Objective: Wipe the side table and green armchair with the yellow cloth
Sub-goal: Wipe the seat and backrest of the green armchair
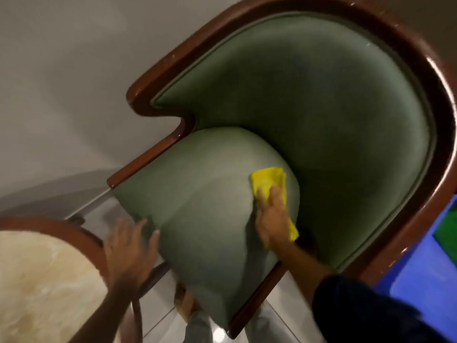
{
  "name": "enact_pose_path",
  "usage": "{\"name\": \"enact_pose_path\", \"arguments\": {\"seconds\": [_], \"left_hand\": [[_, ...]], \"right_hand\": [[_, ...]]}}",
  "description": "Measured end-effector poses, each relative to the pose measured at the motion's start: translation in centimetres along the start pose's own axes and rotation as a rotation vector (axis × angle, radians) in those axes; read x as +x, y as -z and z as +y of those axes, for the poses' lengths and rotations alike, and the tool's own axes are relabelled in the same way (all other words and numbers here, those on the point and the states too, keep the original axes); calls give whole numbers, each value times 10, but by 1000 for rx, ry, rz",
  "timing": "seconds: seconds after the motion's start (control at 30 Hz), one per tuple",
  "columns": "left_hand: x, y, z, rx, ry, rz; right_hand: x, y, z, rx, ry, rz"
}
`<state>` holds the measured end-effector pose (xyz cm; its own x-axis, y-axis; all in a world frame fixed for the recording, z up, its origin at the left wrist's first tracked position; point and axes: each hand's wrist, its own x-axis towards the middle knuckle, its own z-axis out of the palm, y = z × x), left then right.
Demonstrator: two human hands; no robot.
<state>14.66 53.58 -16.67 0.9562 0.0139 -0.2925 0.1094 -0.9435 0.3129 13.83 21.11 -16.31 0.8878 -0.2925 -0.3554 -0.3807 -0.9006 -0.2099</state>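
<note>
The green armchair (309, 95) with a curved dark wood frame fills the middle and right of the view. Its seat cushion (197, 194) bulges toward me. My right hand (270, 216) presses the yellow cloth (268, 178) flat on the cushion's far right part, close to the backrest. My left hand (129, 248) hovers with spread fingers at the cushion's left front corner, blurred, holding nothing. The round side table (37, 280), with a cream marbled top and wooden rim, sits at the lower left.
A grey wall rises behind the chair at the upper left. Pale floor tiles (163, 315) show below the seat, with my legs (197, 323) there. A blue and green object (425, 256) stands at the right edge beside the chair's arm.
</note>
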Motion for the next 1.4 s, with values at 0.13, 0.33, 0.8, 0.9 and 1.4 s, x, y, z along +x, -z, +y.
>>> {"name": "enact_pose_path", "arguments": {"seconds": [0.13,0.33,0.8,0.9,1.4], "left_hand": [[-4,-14,92,-401,139,-110],[20,-19,161,-541,364,-266],[3,36,224,-1741,695,-795],[20,56,275,-1862,595,-685],[-7,46,467,-1111,62,-810]], "right_hand": [[-21,1,-46,-8,475,-245],[-25,17,-51,416,-465,-215],[-11,187,-7,627,103,-625],[-21,252,39,531,192,-584],[-27,323,164,173,-436,894]]}}
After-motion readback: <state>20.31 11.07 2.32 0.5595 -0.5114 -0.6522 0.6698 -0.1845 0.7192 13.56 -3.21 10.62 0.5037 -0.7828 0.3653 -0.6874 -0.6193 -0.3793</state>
